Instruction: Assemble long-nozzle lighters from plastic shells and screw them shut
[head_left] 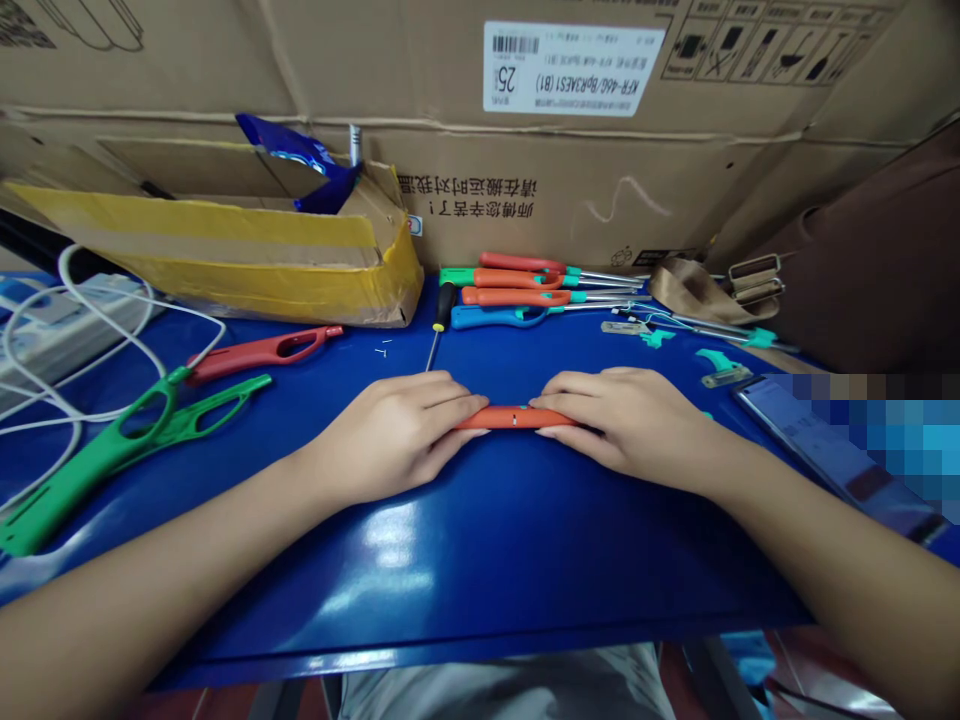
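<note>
Between my two hands lies an orange lighter casing [501, 418], level, just above or on the blue table. My left hand [397, 430] pinches its left end, with the thumb below and the fingers on top. The other end is gripped the same way by my right hand [637, 425]. A thin dark gap shows in the middle of the casing; its ends are hidden by my fingers. Just beyond my left hand lies a screwdriver [444, 308] with a black handle. Farther back are several long-necked lighters [517, 297] in orange, red and blue.
To the left lie a red casing [259, 355], green casings [112, 450] and a white cable [75, 405]. A taped cardboard box [285, 260] stands behind them. At right are small teal triggers [716, 362], a brown strap [686, 290] and a phone [817, 440]. A large carton [585, 160] closes off the back.
</note>
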